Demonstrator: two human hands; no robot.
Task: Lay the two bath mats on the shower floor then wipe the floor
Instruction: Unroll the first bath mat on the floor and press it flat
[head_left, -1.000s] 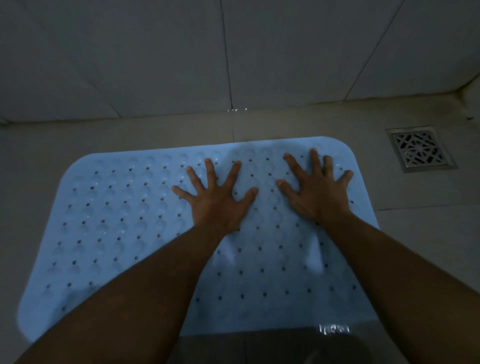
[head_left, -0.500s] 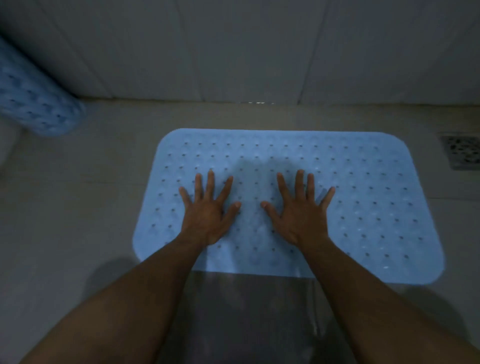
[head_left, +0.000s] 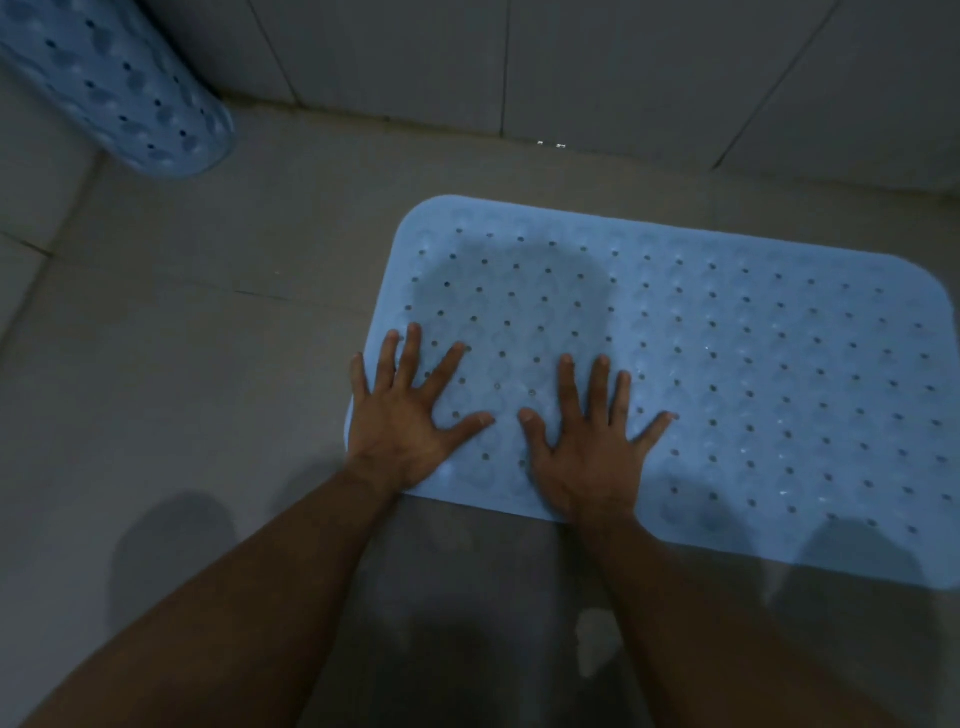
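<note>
A light blue bath mat (head_left: 753, 364) with rows of small holes lies flat on the grey shower floor (head_left: 197, 364), right of centre. My left hand (head_left: 405, 415) presses palm-down on the mat's near left corner, fingers spread, holding nothing. Beside it, my right hand (head_left: 587, 441) lies flat on the mat near its front edge, fingers also spread. A second blue mat (head_left: 130, 88), rolled up, leans at the top left against the wall.
Grey tiled walls (head_left: 623, 78) rise behind the floor. Bare floor tiles stretch left of the flat mat up to the rolled one. Dark shadows of my body fall on the floor in front of the mat.
My hands have slid leftward across the flat mat to its left end. The view has swung left, so the rolled mat shows more and the drain has left the frame.
</note>
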